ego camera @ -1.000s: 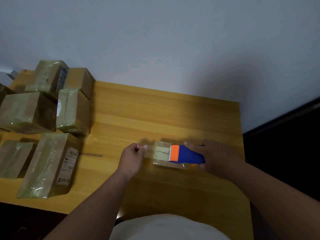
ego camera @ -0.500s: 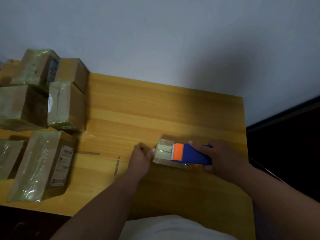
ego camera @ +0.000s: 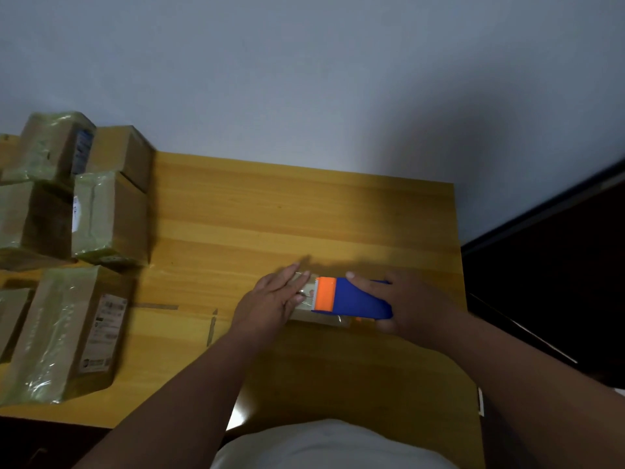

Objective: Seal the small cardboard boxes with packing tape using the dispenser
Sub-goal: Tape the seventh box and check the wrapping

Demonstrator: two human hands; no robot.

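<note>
Flattening left hand (ego camera: 274,299) onto box (ego camera: 311,314), formerly fisted

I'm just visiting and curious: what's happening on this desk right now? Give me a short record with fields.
Activity: a person is taping a small cardboard box on a wooden table
Left hand: fingers straight, pressing flat on the box's left end
Right hand: grips the blue and orange tape dispenser, which rests on top of the box
Other boxes: a cluster of taped boxes at the table's left side
Loose bits: tape strips stuck on the tabletop left of the hands
</note>
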